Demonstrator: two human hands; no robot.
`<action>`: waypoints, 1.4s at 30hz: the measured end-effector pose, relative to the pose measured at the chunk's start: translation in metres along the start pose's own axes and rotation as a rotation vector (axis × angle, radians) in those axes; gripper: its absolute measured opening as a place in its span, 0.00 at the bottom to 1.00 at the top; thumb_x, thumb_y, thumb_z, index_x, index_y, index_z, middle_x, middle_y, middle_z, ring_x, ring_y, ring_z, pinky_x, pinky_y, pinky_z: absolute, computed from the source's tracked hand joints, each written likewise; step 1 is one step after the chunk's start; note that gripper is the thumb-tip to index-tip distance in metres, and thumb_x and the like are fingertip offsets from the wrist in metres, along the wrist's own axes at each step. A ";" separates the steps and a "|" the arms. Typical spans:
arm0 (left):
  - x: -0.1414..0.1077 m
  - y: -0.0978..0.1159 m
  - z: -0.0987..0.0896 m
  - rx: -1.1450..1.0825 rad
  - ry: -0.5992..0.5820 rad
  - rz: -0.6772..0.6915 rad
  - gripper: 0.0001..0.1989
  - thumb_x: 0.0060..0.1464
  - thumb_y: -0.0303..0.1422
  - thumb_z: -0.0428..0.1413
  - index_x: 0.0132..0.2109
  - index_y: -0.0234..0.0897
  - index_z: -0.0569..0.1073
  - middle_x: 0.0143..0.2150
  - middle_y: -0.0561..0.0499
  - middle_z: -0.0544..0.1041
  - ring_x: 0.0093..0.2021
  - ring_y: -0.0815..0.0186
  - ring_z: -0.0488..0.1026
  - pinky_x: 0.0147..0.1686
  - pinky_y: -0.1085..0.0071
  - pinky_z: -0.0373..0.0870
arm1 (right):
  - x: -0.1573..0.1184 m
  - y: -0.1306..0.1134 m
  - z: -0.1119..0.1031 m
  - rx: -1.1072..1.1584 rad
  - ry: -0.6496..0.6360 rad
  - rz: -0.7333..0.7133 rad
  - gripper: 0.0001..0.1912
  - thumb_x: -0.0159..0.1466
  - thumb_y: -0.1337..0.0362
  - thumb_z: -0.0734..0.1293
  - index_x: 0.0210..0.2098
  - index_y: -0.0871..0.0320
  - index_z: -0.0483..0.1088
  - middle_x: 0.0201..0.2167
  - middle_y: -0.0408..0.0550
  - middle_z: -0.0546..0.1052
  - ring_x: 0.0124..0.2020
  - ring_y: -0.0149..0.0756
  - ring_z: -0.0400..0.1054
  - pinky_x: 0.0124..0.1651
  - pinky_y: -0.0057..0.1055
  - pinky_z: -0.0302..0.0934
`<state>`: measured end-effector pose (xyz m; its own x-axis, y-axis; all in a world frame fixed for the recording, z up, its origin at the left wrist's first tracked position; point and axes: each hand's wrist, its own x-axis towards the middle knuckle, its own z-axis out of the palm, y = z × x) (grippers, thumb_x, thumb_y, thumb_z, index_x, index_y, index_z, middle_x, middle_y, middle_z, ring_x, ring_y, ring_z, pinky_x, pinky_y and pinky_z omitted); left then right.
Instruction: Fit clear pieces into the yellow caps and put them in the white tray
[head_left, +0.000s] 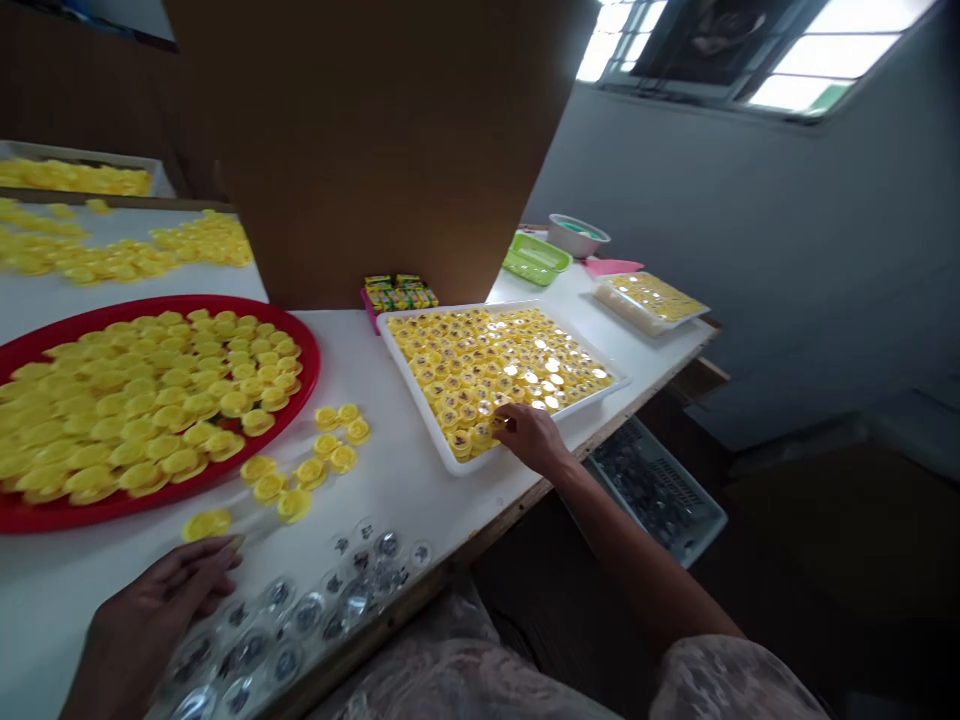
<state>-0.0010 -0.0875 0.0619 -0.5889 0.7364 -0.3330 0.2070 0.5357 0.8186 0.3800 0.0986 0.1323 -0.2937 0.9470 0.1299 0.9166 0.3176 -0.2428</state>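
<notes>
My right hand (529,438) reaches over the near edge of a white tray (441,450), fingers pinched on a small yellow round piece, partly hidden. Inside the tray stand many yellow rimmed pieces (480,375) with shiny clear tops and dark specks. Low on the left, my left hand (161,605) is closed, thumb against fingers; I cannot make out what is in it. Just beyond its fingertips lies a blurred yellow cap (206,525), and several more loose caps (310,472) lie towards the tray. Beside this hand, clear plastic domes (307,612) with dark bits inside cover the table's front edge.
A red round tray (311,345) heaped with yellow caps stands left. Behind are a brown board (382,150) and small green-yellow packets (401,295). Further right come a green basket (536,260), a bowl (577,237) and another filled tray (649,300). A crate (709,530) sits below the table.
</notes>
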 end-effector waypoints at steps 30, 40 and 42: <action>-0.019 0.041 0.051 0.528 -0.390 0.617 0.02 0.49 0.28 0.53 0.29 0.37 0.68 0.29 0.51 0.72 0.31 0.66 0.68 0.31 0.72 0.59 | -0.042 -0.154 0.082 0.244 -0.447 -0.500 0.11 0.56 0.70 0.68 0.40 0.58 0.73 0.35 0.48 0.73 0.38 0.35 0.67 0.39 0.27 0.59; -0.015 0.034 0.029 0.458 -0.264 0.548 0.09 0.51 0.27 0.49 0.38 0.39 0.71 0.35 0.50 0.75 0.34 0.65 0.71 0.34 0.72 0.63 | -0.044 -0.179 0.079 0.207 -0.373 -0.851 0.05 0.59 0.70 0.65 0.36 0.60 0.71 0.38 0.49 0.72 0.41 0.36 0.63 0.45 0.30 0.58; -0.016 0.033 0.028 0.454 -0.275 0.508 0.10 0.52 0.27 0.47 0.39 0.39 0.72 0.34 0.50 0.76 0.34 0.65 0.72 0.34 0.72 0.63 | -0.043 -0.187 0.083 0.113 -0.394 -0.963 0.04 0.60 0.71 0.64 0.33 0.61 0.71 0.35 0.50 0.72 0.38 0.36 0.63 0.44 0.31 0.58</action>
<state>0.0370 -0.0695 0.0813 -0.1295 0.9844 -0.1187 0.7407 0.1757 0.6485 0.1983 0.0025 0.0925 -0.9724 0.2332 -0.0014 0.2233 0.9294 -0.2940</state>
